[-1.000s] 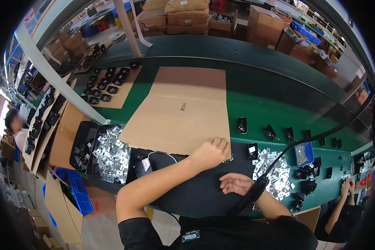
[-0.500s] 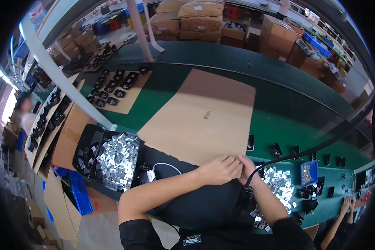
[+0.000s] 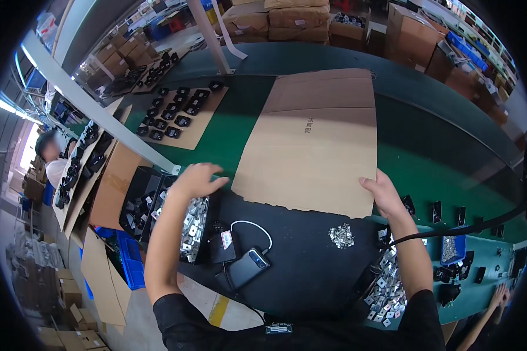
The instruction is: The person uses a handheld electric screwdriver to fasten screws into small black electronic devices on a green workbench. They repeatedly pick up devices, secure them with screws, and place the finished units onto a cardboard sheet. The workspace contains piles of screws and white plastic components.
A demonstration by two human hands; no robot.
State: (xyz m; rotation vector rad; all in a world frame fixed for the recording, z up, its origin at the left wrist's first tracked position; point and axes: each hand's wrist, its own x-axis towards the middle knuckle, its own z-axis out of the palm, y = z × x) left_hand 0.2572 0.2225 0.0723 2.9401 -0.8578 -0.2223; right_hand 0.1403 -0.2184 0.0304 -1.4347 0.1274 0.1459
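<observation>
Head view, looking down at my bench

My right hand [image 3: 382, 193] sits on the near right corner of the large flat sheet of brown corrugated cardboard [image 3: 316, 140]; fingers curled over the torn near edge, thumb side on top. I judge this a pinch on the corner, closed on the board, placed there because a corner gives leverage on a wide floppy sheet

My left hand [image 3: 196, 180] is spread, fingers apart, palm down, just short of the sheet's near left corner. I cannot tell whether the fingertips touch the board; nothing is clamped in it. It hovers above the black bin of small bright stamped metal parts [image 3: 192, 225]

The sheet itself lies flat on the green work surface [image 3: 445, 169], its near edge overlapping the black mat [image 3: 310, 269] in front of me, between my two hands

Toward me from the right grip: a small heap of shiny metal bits [image 3: 341, 235] on the mat, loose and within easy reach. Toward me from the left hand: a dark phone [image 3: 247, 266] with a white looped cable [image 3: 253, 224]

Away from the left hand, across the green: a smaller cardboard sheet carrying rows of black moulded parts [image 3: 178, 114], laid out in order

Far lower right, another person's hand [image 3: 501, 293], not mine
</observation>
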